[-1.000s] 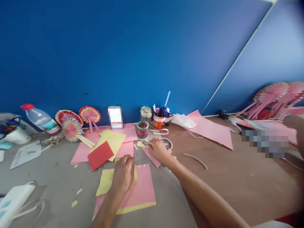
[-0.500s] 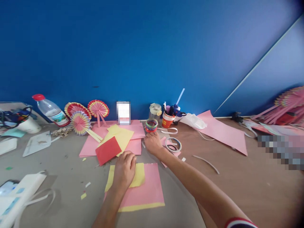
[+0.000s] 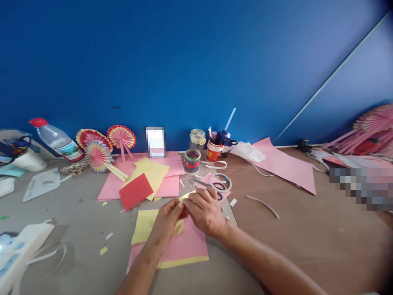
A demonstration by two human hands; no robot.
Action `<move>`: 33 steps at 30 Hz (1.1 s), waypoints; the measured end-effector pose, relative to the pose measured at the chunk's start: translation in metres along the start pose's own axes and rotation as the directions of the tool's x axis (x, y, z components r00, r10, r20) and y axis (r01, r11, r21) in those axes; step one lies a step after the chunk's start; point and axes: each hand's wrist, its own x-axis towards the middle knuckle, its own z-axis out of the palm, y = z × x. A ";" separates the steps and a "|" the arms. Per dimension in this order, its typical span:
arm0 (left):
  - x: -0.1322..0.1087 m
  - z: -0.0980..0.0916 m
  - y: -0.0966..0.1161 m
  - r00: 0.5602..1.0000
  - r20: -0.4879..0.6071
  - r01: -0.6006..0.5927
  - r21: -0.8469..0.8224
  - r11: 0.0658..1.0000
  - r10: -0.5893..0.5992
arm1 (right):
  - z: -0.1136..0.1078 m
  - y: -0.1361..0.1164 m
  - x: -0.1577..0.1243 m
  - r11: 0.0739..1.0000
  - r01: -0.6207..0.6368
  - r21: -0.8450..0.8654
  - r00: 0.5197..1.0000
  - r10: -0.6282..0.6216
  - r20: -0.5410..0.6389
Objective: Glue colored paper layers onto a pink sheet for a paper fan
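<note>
My left hand [image 3: 166, 223] and my right hand [image 3: 204, 209] meet in front of me, fingers closed together. A small piece of yellow paper [image 3: 187, 196] shows at their fingertips; most of it is hidden by the fingers. Below them on the table lies a pink sheet [image 3: 187, 248] with a yellow lower edge. A yellow sheet [image 3: 144, 227] partly covers it, under my left hand. Beyond my right hand, scissors [image 3: 218, 186] and a roll of clear tape [image 3: 229, 184] rest on pink paper scraps. Behind my hands stands a jar of coloured rubber bands [image 3: 192, 162].
Red paper [image 3: 136, 191] and yellow paper [image 3: 158, 176] overlap pink sheets at the back. Paper fans [image 3: 122, 137] lean near a tilted bottle [image 3: 58, 141]. A red cup of pens [image 3: 214, 150] stands by the wall; a white power strip [image 3: 27, 246] lies left.
My right hand has come back from the jar of rubber bands toward me and joined my left hand. My left hand has moved slightly right, and yellow paper now shows at the fingertips.
</note>
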 end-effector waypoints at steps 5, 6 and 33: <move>0.000 0.001 0.000 0.987 -0.150 0.067 0.099 0.993 -0.052 | -0.002 0.011 -0.006 0.917 -0.248 0.314 0.960 0.277 -0.051; -0.001 0.001 0.001 0.984 -0.168 0.085 0.151 0.985 -0.059 | -0.003 0.016 -0.008 0.839 -0.353 0.415 0.917 0.397 -0.023; -0.008 -0.002 -0.016 0.937 0.080 -0.067 0.997 -0.049 0.340 | 0.029 0.025 -0.048 0.858 -0.511 0.049 0.832 0.479 0.282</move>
